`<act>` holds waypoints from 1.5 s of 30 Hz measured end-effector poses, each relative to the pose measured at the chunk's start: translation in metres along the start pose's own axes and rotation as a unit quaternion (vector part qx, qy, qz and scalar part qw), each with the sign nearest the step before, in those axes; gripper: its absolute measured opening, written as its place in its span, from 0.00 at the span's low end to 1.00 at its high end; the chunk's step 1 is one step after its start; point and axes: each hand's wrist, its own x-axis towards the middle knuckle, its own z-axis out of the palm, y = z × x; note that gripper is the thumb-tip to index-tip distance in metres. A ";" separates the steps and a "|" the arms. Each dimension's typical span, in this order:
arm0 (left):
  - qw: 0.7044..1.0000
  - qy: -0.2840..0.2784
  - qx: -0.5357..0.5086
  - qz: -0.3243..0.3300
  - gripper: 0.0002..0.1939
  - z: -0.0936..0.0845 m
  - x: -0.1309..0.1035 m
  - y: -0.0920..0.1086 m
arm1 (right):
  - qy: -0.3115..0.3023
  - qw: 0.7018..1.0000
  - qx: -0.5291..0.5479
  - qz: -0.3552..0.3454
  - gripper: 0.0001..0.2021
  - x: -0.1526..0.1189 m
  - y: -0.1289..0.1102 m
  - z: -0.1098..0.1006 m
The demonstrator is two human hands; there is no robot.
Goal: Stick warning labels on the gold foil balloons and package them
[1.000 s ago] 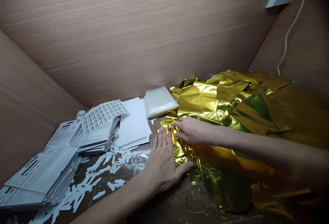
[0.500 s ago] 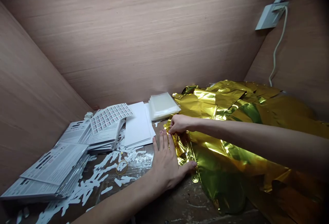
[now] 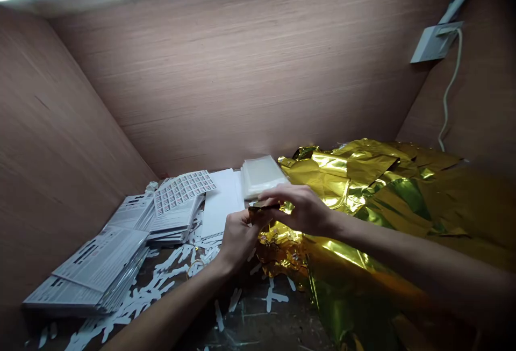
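Between my hands is a folded, dark-looking edge of shiny gold foil [image 3: 284,243], which looks like flat, uninflated foil balloons. My left hand [image 3: 239,235] is closed on this edge from the left, its thumb and fingers pinched together. From the right, my right hand [image 3: 306,208] reaches over, fingers bent and pinching the same edge; its fingertips are partly hidden. Below the hands the foil hangs crumpled, with rounded tabs along its border. A large heap of the same gold foil [image 3: 371,179] spreads to the right, under my right forearm.
Printed cards in clear sleeves [image 3: 100,259] lie stacked at left, with a sticker sheet [image 3: 183,190] on another stack. White sheets [image 3: 221,200] and a pile of clear bags [image 3: 262,173] sit behind my hands. White strips [image 3: 276,297] litter the table. Wooden panels [image 3: 242,82] enclose it.
My left hand was spread flat on the table beside the foil; it has lifted and now pinches the foil edge. My right hand has shifted slightly right. The view has tilted upward.
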 end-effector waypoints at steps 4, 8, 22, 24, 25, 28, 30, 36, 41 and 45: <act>1.000 0.006 0.023 0.012 0.23 0.007 -0.005 -0.010 | 0.001 0.987 -0.065 -0.145 0.22 -0.012 0.006 0.003; 0.999 0.007 0.046 0.016 0.24 0.013 -0.008 -0.017 | -0.027 0.979 -0.114 -0.169 0.20 -0.018 0.008 0.005; 0.994 -0.002 0.111 0.020 0.23 0.015 -0.008 -0.028 | -0.113 0.951 -0.223 -0.180 0.21 -0.019 -0.006 0.001; 0.993 0.001 0.116 0.015 0.23 0.015 -0.008 -0.030 | -0.121 0.949 -0.228 -0.181 0.22 -0.020 -0.006 0.002; 0.993 0.002 0.117 0.013 0.23 0.015 -0.009 -0.031 | -0.123 0.948 -0.233 -0.179 0.22 -0.021 -0.006 0.003; 0.993 -0.003 0.114 0.014 0.22 0.015 -0.009 -0.032 | -0.127 0.944 -0.251 -0.171 0.21 -0.020 -0.008 0.003; 0.994 -0.005 0.109 0.015 0.23 0.015 -0.008 -0.031 | -0.131 0.944 -0.256 -0.165 0.20 -0.020 -0.009 0.003; 0.997 -0.012 0.079 0.011 0.24 0.013 -0.008 -0.025 | -0.136 0.976 -0.146 -0.084 0.28 -0.021 -0.004 -0.001; 0.998 -0.055 0.033 0.003 0.25 0.011 -0.007 -0.012 | -0.056 0.997 0.014 0.056 0.23 -0.017 -0.002 -0.004; 0.980 -0.184 0.074 -0.002 0.28 -0.014 0.006 0.006 | -0.029 0.978 0.107 0.179 0.13 -0.013 0.000 -0.008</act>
